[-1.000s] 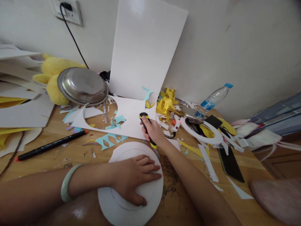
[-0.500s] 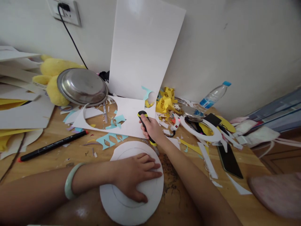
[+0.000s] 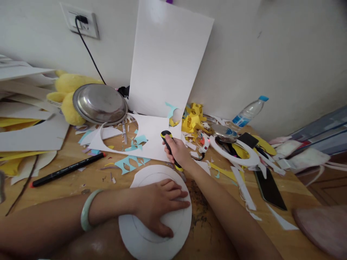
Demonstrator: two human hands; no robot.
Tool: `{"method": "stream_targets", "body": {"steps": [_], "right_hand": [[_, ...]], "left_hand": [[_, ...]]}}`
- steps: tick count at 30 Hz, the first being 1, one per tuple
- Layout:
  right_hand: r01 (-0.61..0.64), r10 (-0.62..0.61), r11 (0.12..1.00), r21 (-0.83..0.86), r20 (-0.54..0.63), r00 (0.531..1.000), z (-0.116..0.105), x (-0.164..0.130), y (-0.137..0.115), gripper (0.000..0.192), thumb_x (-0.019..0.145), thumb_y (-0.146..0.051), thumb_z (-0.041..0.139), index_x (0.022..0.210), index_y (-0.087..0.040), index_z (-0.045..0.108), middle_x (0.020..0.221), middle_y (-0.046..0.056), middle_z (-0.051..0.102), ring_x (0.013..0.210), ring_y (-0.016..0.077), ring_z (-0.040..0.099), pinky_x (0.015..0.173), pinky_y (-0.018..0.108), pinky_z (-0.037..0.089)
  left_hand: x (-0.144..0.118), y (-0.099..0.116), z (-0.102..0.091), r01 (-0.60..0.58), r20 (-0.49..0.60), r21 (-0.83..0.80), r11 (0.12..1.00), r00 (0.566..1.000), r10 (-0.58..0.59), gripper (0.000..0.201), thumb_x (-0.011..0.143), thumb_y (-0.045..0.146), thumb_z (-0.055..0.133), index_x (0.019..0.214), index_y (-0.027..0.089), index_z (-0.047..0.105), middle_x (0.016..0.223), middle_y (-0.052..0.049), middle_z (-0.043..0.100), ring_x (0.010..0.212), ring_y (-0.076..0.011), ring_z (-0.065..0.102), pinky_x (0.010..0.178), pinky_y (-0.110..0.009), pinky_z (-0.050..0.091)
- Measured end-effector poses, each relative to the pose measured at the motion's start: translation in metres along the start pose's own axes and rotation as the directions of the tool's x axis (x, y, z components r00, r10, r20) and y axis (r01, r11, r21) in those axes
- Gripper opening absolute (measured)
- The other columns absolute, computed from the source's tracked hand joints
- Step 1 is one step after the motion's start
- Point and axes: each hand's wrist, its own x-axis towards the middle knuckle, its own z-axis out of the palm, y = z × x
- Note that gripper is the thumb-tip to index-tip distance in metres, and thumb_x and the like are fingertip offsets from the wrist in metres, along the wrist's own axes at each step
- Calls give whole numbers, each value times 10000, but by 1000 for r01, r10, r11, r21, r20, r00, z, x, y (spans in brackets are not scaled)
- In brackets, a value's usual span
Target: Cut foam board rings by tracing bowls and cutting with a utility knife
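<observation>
Flat on a white foam-board disc, my left hand lies with its fingers spread. A pencilled circle runs inside the disc's edge, partly hidden by that hand. My right hand is wrapped around the black-and-yellow handle of a utility knife, beyond the disc's far right edge. The handle leans, its upper end away from me. Its lower end meets the disc's edge, where the blade is small and hard to make out. Behind the knife lies a white board with round cut-outs.
A black marker and a steel basin stand to the left, by a yellow plush toy. Rightward are a white ring, a phone and a water bottle. Paper scraps litter the wooden table.
The whole view has shifted a little, so things sit slightly lower and further right. Both hands keep nearly the same places on the disc and the knife.
</observation>
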Motion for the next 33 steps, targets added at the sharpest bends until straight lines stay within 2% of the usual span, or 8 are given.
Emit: {"method": "stream_targets", "body": {"steps": [11, 19, 33], "right_hand": [[-77, 78, 995, -58, 13, 997, 1, 10, 9, 403, 800, -571, 449, 743, -172, 471, 455, -86, 398, 266, 43, 330, 248, 175, 260], [-96, 96, 993, -65, -6, 995, 2, 12, 9, 384, 807, -552, 454, 745, -175, 473, 459, -83, 400, 275, 46, 327, 249, 180, 266], [-95, 95, 991, -90, -12, 995, 3, 12, 9, 405, 805, -566, 450, 739, -167, 477, 450, -75, 406, 271, 53, 344, 252, 184, 268]], "left_hand": [[0, 1, -3, 14, 16, -22, 1000, 1000, -14, 749, 718, 503, 584, 1344, 135, 397, 1367, -128, 414, 1192, -312, 397, 1057, -406, 200], [-1, -1, 0, 3, -17, -33, 999, 1000, -4, 763, 696, 491, 617, 1336, 134, 405, 1357, -135, 427, 1191, -308, 404, 1059, -407, 214], [0, 0, -2, -1, -5, -22, 1000, 1000, 1, 748, 704, 479, 610, 1332, 128, 409, 1364, -137, 417, 1193, -308, 401, 1061, -401, 200]]}}
